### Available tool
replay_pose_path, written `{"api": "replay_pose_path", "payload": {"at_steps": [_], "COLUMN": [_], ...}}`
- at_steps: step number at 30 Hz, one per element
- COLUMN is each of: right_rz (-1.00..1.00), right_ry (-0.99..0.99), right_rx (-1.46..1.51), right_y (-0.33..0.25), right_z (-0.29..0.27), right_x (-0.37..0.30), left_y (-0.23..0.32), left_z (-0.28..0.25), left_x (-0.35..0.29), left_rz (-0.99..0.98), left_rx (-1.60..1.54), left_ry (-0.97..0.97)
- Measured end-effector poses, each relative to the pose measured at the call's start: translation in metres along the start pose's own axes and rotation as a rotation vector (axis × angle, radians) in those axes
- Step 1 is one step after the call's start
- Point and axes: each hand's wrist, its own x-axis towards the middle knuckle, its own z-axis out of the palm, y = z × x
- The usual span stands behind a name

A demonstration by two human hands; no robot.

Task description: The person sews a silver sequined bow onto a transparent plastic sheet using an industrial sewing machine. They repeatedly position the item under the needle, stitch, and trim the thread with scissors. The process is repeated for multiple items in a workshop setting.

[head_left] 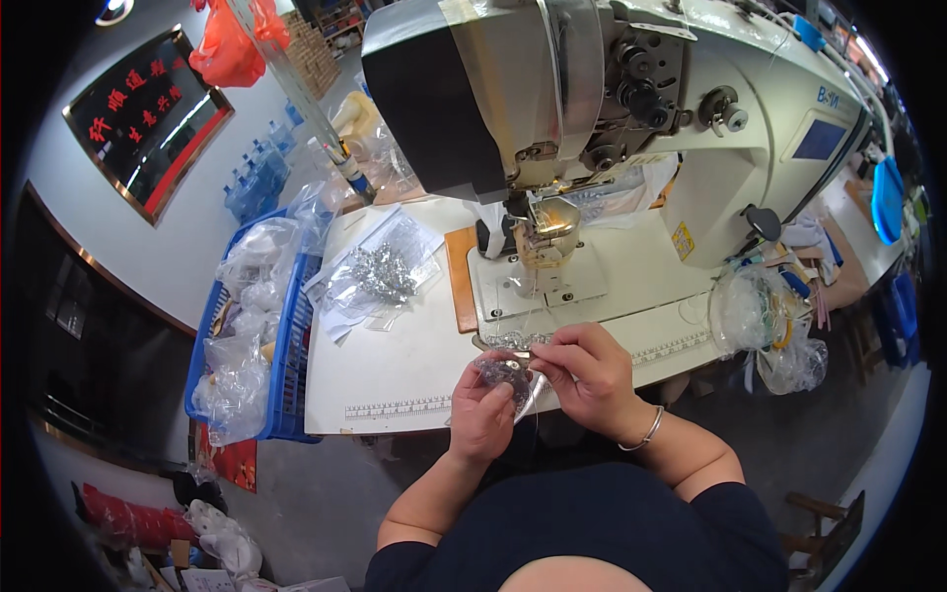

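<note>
My left hand (481, 419), at the table's front edge, is closed on a small round dark see-through piece (504, 382) with shiny bits on it. My right hand (589, 380) wears a silver bangle (651, 430) at the wrist. Its thumb and fingers are pinched together beside the round piece; what they hold is too small to make out. Just beyond both hands, glittery clear bits (513, 339) lie at the front of the sewing machine bed. The large cream sewing machine (735, 187) stands over the table, its needle area lit by a lamp.
Left of the machine, small silvery pieces (387, 273) are heaped on clear bags and paper. A blue basket (292, 340) full of plastic bags adjoins the table's left edge. A ruler strip (400, 407) runs along the front. Clear bags (764, 316) crowd the right end.
</note>
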Motion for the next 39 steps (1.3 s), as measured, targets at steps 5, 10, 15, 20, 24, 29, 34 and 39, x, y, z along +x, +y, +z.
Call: {"api": "replay_pose_path", "payload": {"at_steps": [5, 10, 15, 20, 24, 29, 34, 39], "right_rz": [0.206, -0.041, 0.232, 0.17, 0.144, 0.152, 0.151, 0.298], "right_ry": [0.012, -0.008, -0.08, 0.008, 0.04, 0.037, 0.064, 0.053], "right_rx": [0.21, -0.012, 0.288, 0.196, 0.165, 0.142, 0.11, -0.164], "right_y": [-0.002, 0.002, 0.002, 0.007, 0.01, 0.013, 0.019, 0.059], "right_z": [-0.002, -0.002, -0.004, -0.004, -0.003, -0.002, -0.004, -0.022], "right_x": [0.0, 0.003, 0.002, -0.004, -0.01, -0.015, -0.019, -0.03], "left_y": [0.002, -0.003, 0.0, 0.001, 0.001, 0.001, -0.003, 0.003], "left_z": [0.001, -0.002, -0.003, -0.003, -0.003, -0.005, -0.009, -0.014], "left_x": [0.003, 0.005, 0.004, 0.004, 0.004, 0.003, 0.003, 0.008], "left_rz": [-0.032, 0.008, -0.071, -0.101, -0.142, -0.166, -0.158, -0.157], "left_rx": [-0.063, -0.019, -0.139, -0.216, -0.278, -0.294, -0.256, -0.237], "left_ry": [0.0, -0.006, -0.04, 0.049, 0.073, 0.082, 0.114, 0.072]}}
